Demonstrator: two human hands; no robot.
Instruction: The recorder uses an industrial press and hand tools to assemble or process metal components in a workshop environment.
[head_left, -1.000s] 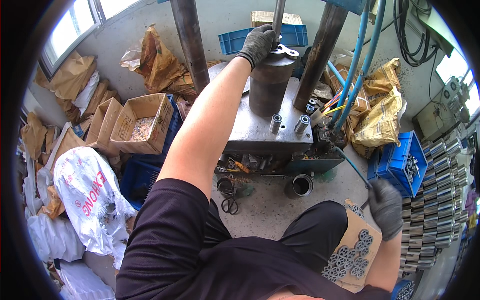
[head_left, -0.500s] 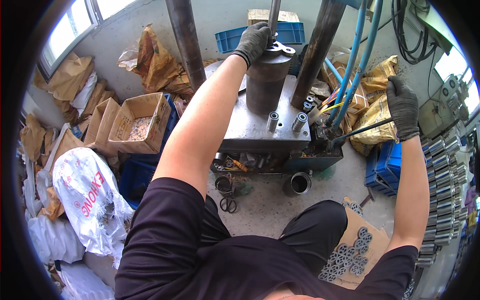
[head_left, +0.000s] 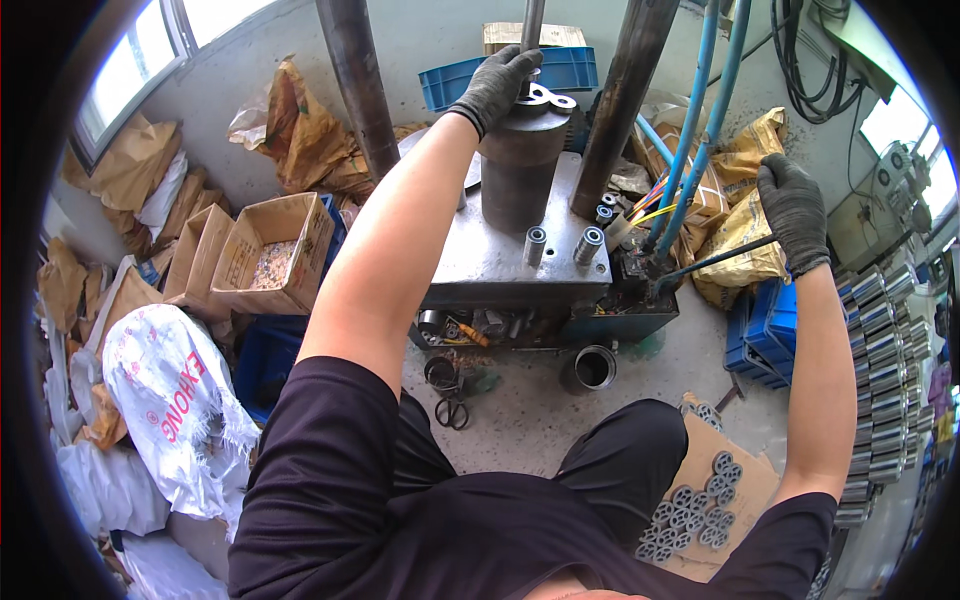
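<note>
My left hand (head_left: 497, 88), in a dark grey glove, reaches far forward to the top of a dark steel cylinder (head_left: 518, 180). Its fingers are closed beside a vertical metal rod (head_left: 534, 25); what they grip is hidden. Just right of them, a flat metal part with holes (head_left: 549, 98) lies on the cylinder's top. Out to the right, my gloved right hand (head_left: 793, 212) is closed around the end of a long dark lever (head_left: 722, 255). This lever slopes down leftward to the press's side.
Two short bearing-topped posts (head_left: 588, 246) rise from the steel press table (head_left: 490, 262). Thick columns (head_left: 625, 100) and blue hoses (head_left: 700, 130) flank it. Below are a metal cup (head_left: 595, 368) and scissors (head_left: 451, 412). Wheel-shaped parts lie on cardboard (head_left: 752, 478); cartons (head_left: 275, 255) stand left.
The whole view has shifted slightly, moving the press a little leftward in the picture. Both hands keep the same places on the machine.
</note>
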